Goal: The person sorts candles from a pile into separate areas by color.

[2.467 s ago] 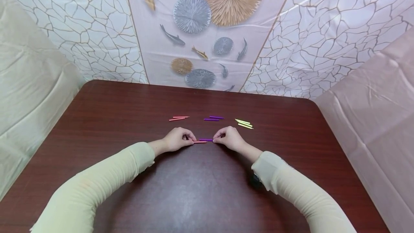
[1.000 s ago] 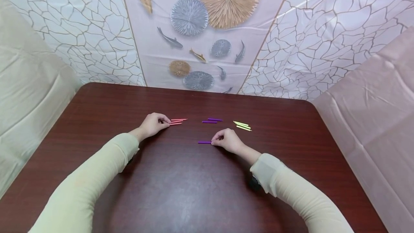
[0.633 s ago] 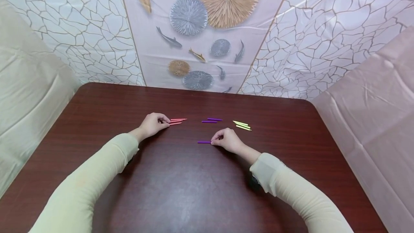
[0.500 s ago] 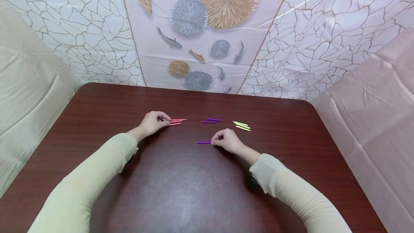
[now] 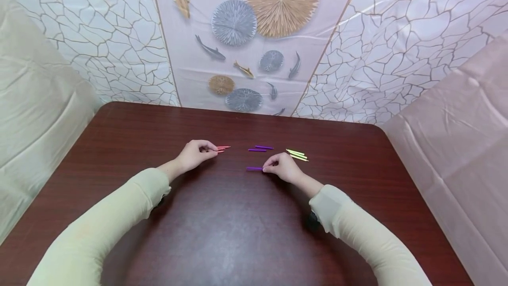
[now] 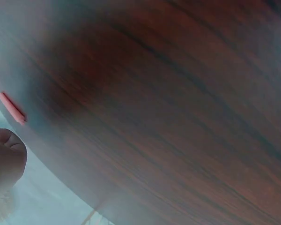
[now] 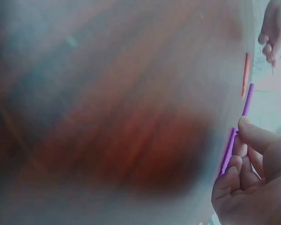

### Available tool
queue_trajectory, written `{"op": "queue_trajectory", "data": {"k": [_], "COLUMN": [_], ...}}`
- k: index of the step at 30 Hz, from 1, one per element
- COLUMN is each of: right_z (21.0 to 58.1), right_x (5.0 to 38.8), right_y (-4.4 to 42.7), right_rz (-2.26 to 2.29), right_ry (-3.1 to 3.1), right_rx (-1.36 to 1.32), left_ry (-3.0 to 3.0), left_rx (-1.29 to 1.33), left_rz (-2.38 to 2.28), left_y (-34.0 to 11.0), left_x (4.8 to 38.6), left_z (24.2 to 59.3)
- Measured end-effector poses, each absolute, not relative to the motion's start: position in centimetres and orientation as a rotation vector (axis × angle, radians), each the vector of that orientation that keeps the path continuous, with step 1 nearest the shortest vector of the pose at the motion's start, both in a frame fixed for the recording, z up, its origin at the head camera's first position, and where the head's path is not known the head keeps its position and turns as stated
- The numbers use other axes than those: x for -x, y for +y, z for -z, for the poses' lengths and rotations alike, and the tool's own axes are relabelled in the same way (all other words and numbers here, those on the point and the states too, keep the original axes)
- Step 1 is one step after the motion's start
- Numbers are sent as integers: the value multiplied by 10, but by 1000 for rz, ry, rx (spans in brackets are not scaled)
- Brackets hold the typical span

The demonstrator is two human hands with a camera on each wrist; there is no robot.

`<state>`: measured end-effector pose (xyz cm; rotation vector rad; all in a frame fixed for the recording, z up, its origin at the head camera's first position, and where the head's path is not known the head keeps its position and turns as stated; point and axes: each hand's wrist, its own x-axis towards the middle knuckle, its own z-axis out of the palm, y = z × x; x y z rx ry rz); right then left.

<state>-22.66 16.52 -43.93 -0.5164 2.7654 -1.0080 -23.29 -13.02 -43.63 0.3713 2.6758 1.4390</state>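
My right hand [image 5: 285, 167] pinches one end of a thin purple stick [image 5: 254, 169], and its free end points left. In the right wrist view the thumb and fingers close on that stick [image 7: 248, 99]. My left hand [image 5: 194, 154] hovers by several thin red sticks [image 5: 224, 147], its fingertips covering their left ends in the head view. From the right wrist, a red stick [image 7: 246, 75] lies apart from that hand, and nothing shows in its loosely bent fingers. Only part of the left hand [image 6: 7, 157] appears in its own wrist view.
Two more purple sticks [image 5: 260, 148] lie mid-table, behind the right hand. Several yellow sticks [image 5: 297, 154] lie close beyond the right hand's knuckles. The dark wood table [image 5: 222, 233] ends at a patterned fabric backdrop [image 5: 238, 78], with plain cloth on both sides.
Earlier the left hand carried a red stick from the middle to the red group, where it now lies. Since then that hand has shifted right; the right hand moved slightly away with the purple stick.
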Motion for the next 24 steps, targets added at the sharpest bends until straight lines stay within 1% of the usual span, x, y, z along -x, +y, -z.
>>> {"op": "queue_trajectory", "data": {"k": [13,16,24], "right_z": [436,439,437], "right_x": [261,268,272], "right_y": [174,177,173], "right_rz": [927,944,889], "right_ry": [2878,2882,2894], "right_rx": [361,369,322], "left_ry": [2563,2541,2530], "left_rx": [-418,-413,-405], "left_rz": [-1486,-1508,-1508], "left_y": [-121,-120,-118], "left_x": [223,222,221], "left_z": [436,436,438]}}
